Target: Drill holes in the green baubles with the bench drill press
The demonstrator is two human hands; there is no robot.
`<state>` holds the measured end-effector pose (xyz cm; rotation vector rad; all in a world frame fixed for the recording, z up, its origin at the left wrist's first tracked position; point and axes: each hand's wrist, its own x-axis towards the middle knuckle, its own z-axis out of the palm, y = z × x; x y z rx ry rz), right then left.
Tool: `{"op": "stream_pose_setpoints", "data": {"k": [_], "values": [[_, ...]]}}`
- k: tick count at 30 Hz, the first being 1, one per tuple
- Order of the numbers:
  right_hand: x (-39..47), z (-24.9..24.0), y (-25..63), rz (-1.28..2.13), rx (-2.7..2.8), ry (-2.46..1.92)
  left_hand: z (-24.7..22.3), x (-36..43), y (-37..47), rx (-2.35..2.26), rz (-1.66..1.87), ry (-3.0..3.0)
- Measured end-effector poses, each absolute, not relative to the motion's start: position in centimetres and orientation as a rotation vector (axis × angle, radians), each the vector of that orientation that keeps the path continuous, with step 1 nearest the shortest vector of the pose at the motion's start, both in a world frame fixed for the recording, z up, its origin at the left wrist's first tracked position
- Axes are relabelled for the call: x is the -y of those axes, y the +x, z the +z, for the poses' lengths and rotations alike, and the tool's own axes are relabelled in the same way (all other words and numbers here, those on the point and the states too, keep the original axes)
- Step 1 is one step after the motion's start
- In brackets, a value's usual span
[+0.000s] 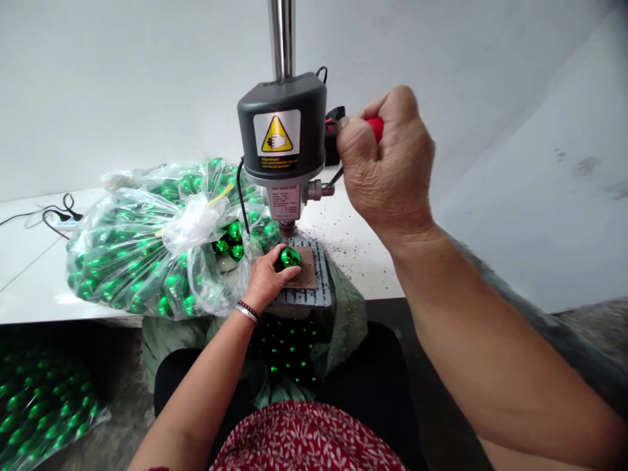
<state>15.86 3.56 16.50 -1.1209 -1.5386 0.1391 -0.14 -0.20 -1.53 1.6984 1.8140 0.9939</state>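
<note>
A shiny green bauble [291, 259] rests on a brown board [309, 273] on the drill press base [321, 288]. My left hand [269, 273] grips the bauble between thumb and fingers, directly below the chuck [287, 229]. Above stands the dark grey drill press head [282, 134], with a yellow warning sticker on its front. My right hand [392, 157] is raised at its right side, closed round the red-ended feed lever [377, 127]. Whether the drill bit touches the bauble I cannot tell.
A clear plastic bag [142, 248] full of green baubles lies left of the press. Another bag [44, 399] sits low at the left. More baubles [289, 350] lie in a green sack [348, 314] at my lap. Dark shavings litter the white table [363, 255].
</note>
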Motion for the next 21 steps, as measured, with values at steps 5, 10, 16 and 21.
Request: {"op": "stream_pose_setpoints", "data": {"k": [5,10,16,21], "values": [[-3.0,14.9,16.3,0.048,1.574,-1.007,-1.8,0.2,0.1,-1.843,1.005,1.639],[-2.3,13.1,16.6,-0.042,1.567,-0.910,-2.2,0.1,0.3,-1.842,1.056,1.598],[-1.9,12.0,16.8,-0.156,1.557,-0.874,-2.4,0.1,0.3,-1.829,1.067,1.607],[-1.9,11.4,16.8,-0.168,1.544,-0.877,-2.3,0.2,0.3,-1.853,1.016,1.632]]}}
